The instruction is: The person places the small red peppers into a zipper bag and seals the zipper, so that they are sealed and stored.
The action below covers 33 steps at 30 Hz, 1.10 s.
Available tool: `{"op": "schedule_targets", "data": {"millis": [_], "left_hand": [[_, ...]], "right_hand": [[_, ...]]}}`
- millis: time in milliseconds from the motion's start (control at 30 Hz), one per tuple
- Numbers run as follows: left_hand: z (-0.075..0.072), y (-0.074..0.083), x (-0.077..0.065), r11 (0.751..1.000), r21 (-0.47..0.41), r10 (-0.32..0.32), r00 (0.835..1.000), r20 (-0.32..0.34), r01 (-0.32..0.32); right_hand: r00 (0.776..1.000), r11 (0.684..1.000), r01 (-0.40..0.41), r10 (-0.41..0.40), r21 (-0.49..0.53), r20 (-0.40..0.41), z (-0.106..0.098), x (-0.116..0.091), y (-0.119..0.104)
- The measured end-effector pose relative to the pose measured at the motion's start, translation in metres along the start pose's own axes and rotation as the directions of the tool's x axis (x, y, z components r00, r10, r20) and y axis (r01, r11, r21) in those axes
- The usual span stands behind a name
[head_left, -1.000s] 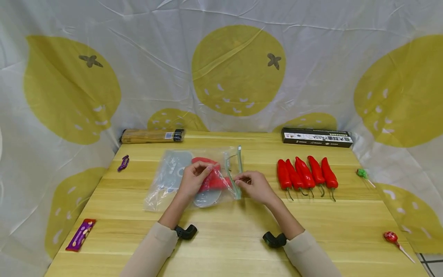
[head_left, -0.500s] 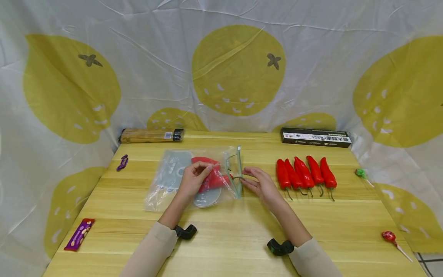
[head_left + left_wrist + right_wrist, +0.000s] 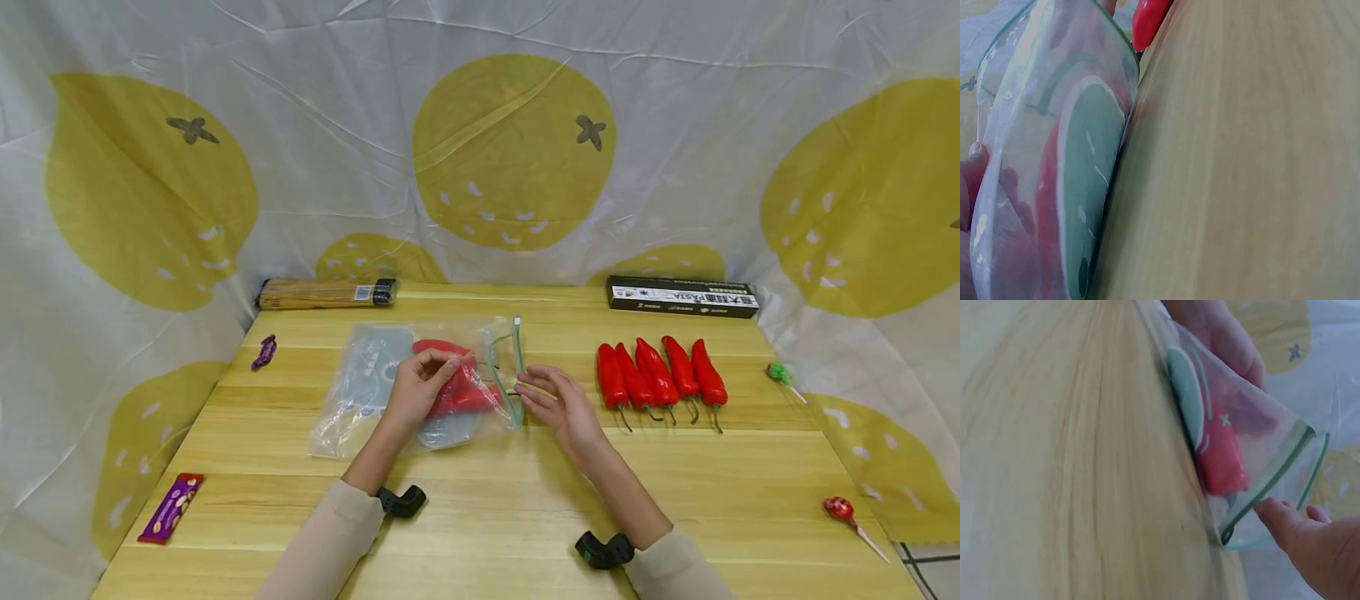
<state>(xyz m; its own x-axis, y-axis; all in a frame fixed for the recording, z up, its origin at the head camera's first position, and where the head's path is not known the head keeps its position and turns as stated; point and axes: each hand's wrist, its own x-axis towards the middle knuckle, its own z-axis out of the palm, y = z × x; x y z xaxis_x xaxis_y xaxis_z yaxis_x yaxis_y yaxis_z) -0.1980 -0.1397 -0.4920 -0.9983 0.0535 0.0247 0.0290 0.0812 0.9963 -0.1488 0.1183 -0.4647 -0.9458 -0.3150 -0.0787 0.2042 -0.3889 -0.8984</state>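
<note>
A clear zip bag [image 3: 337, 433] with a green-edged mouth and a printed pattern lies on the table, its mouth to the right. Inside it are red chili peppers [image 3: 465, 398]; one stem reaches toward the mouth. My left hand [image 3: 414, 390] pinches the bag's upper film between thumb and fingers, holding it raised. At the mouth is my right hand [image 3: 564, 410], its fingers mostly straight by the green edge and the stem; whether they touch the stem I cannot tell. In the right wrist view the right hand [image 3: 1319, 544] has its fingertips at the zip edge.
Several red peppers [image 3: 652, 373] lie in a row to the right. At the back are a noodle pack [image 3: 322, 294] and a black pasta box [image 3: 682, 297]. A purple candy [image 3: 264, 353] and chocolate bar [image 3: 171, 508] lie left; green [image 3: 780, 373] and red [image 3: 840, 508] lollipops, right.
My right hand's curled fingers have straightened and let go at the bag's mouth, moving slightly right, then a little down along the edge. The left hand keeps its pinch in place.
</note>
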Motion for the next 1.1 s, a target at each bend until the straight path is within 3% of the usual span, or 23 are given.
{"op": "schedule_targets", "data": {"millis": [133, 300, 433, 633, 867, 1100], "left_hand": [[0.000, -0.001, 0.001, 1.000, 0.012, -0.011, 1.000, 0.005, 0.011], [0.000, 0.000, 0.001, 1.000, 0.012, -0.015, 1.000, 0.013, 0.015], [0.000, 0.000, 0.001, 1.000, 0.014, -0.008, 1.000, 0.009, 0.008], [0.000, -0.001, 0.000, 1.000, -0.002, 0.000, 1.000, 0.030, 0.001], [0.000, -0.003, 0.000, 1.000, -0.004, -0.003, 1.000, 0.029, 0.003], [0.001, -0.003, 0.000, 0.998, -0.037, 0.046, 0.998, 0.043, -0.045]], "right_hand": [[1.000, 0.999, -0.010, 0.011, -0.046, 0.003, 0.004, 0.001, 0.004], [0.998, 0.993, 0.005, -0.013, -0.116, -0.069, 0.001, -0.001, 0.002], [0.995, 0.985, -0.033, 0.017, -0.169, -0.097, -0.003, 0.000, 0.000], [0.993, 0.963, -0.102, 0.085, -0.248, -0.077, -0.004, 0.007, 0.003], [0.996, 0.962, -0.093, 0.086, -0.257, -0.037, 0.002, 0.015, 0.005], [0.994, 0.965, -0.085, 0.100, -0.248, 0.046, 0.006, 0.019, 0.012]]}}
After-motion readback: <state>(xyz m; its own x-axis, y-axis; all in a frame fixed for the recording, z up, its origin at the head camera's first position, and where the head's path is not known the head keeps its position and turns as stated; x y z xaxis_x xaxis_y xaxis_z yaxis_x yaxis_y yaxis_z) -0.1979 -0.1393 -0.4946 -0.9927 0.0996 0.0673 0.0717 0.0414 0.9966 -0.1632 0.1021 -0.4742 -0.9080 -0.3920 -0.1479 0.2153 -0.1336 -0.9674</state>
